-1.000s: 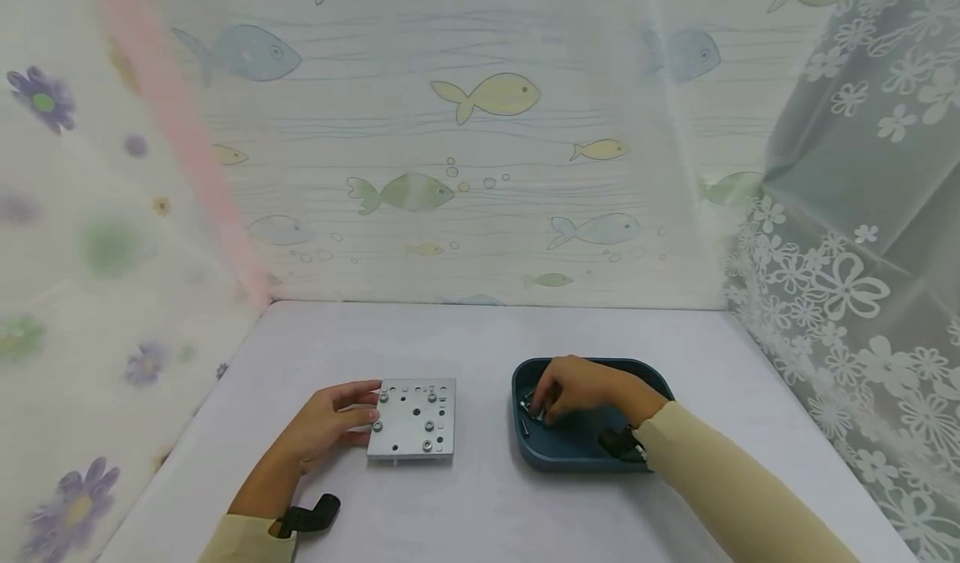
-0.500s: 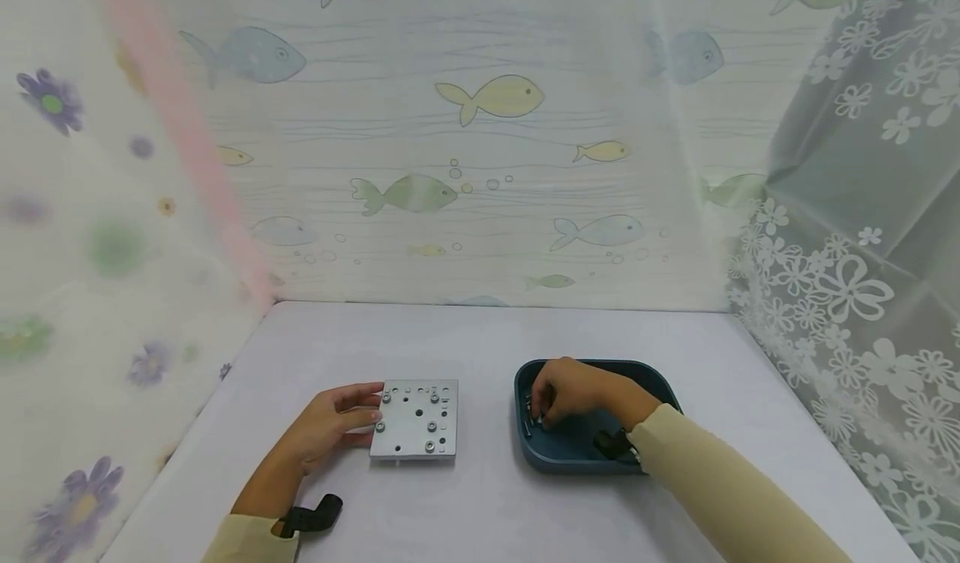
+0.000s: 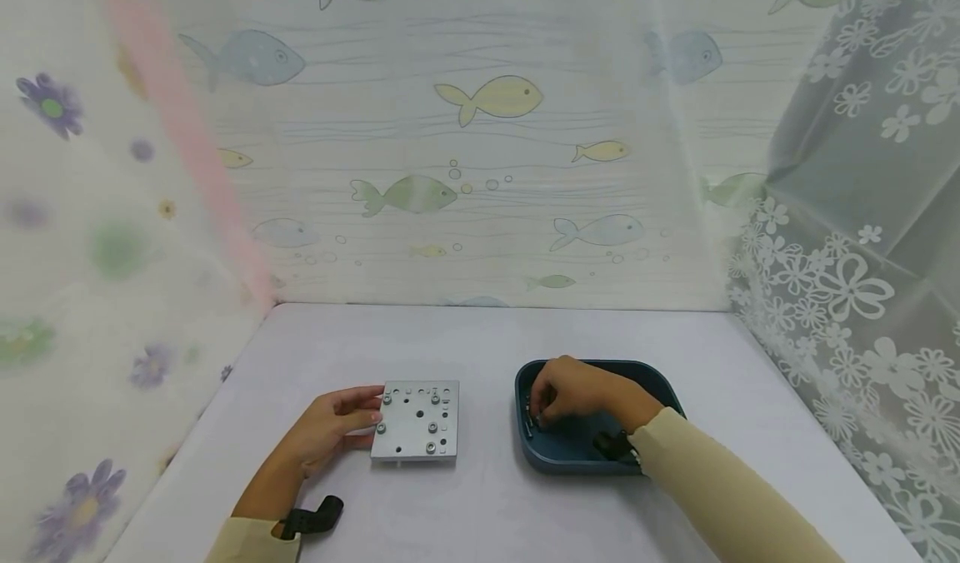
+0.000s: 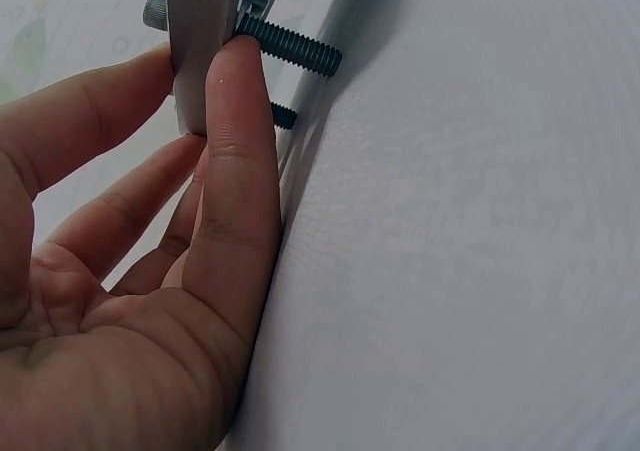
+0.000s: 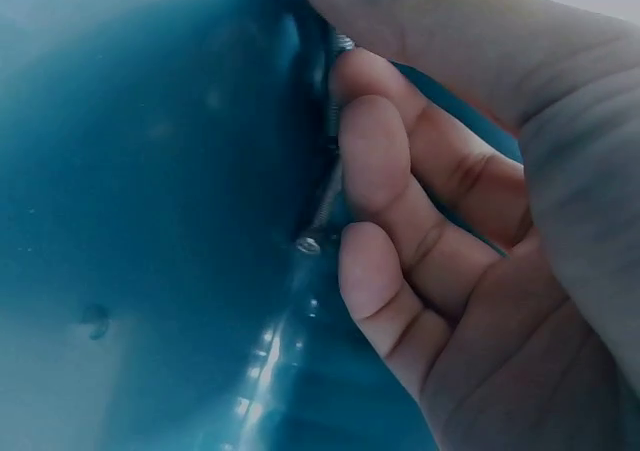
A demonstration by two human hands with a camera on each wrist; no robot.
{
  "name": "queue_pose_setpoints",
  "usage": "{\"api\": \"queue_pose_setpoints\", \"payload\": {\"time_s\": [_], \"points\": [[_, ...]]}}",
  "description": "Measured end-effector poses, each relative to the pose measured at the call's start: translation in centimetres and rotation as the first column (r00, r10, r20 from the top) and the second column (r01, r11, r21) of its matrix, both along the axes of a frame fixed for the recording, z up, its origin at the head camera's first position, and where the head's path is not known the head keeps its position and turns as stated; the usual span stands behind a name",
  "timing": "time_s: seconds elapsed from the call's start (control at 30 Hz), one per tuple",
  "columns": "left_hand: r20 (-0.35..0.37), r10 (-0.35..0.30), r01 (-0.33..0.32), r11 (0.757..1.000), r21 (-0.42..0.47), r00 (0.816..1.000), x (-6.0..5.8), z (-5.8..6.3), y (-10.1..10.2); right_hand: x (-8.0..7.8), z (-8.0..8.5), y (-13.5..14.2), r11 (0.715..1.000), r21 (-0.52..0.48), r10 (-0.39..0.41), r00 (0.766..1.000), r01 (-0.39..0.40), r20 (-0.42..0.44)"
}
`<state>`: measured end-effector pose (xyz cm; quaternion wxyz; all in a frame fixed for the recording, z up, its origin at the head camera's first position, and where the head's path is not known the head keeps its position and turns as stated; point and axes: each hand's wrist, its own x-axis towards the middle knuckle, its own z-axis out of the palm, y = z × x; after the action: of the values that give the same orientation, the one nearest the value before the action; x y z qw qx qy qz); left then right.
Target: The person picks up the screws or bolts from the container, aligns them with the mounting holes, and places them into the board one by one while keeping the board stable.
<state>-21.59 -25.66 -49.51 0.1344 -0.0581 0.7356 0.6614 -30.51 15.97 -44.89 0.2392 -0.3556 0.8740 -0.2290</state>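
Observation:
My left hand (image 3: 333,421) grips the left edge of a square silver metal plate (image 3: 405,438). Several socket head bolts (image 3: 435,398) sit in the plate among open holes. In the left wrist view a dark threaded bolt shank (image 4: 295,48) sticks out of the plate's underside, right by a fingertip. My right hand (image 3: 573,390) reaches into a dark blue bin (image 3: 566,465), fingers curled at its left wall. There, a thin screw (image 5: 325,201) lies beside the fingertips. Another metal piece (image 5: 343,42) shows between thumb and index finger; I cannot tell whether they pinch it.
Both the plate and the bin are on a white-covered table (image 3: 487,513). Behind it hangs a fish-print curtain (image 3: 487,213); a flower-print cloth (image 3: 75,338) borders the left and lace (image 3: 840,338) the right. A black wrist camera (image 3: 318,515) juts from the left wrist.
My right fingers have worked slightly among the screws at the bin's left wall. The left hand keeps its grip on the plate, and the view has shifted a little.

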Motion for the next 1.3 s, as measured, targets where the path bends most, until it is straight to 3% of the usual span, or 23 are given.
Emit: {"api": "queue_pose_setpoints", "payload": {"time_s": [0.5, 0.93, 1.3], "points": [[0.002, 0.001, -0.001, 1.0, 0.012, 1.0, -0.1, -0.2, 0.0, 1.0, 2.1, 0.1, 0.986, -0.166, 0.007, 0.998, -0.018, -0.067], [-0.005, 0.009, -0.009, 1.0, 0.008, 1.0, 0.0, -0.4, -0.1, 2.6, 3.7, -0.8, 0.94, -0.335, -0.123, 0.979, 0.062, -0.164], [-0.013, -0.01, 0.01, 1.0, 0.019, 1.0, 0.0, -0.2, 0.0, 4.1, 5.2, -4.0, 0.904, -0.42, -0.198, 0.949, 0.081, -0.244]]}}
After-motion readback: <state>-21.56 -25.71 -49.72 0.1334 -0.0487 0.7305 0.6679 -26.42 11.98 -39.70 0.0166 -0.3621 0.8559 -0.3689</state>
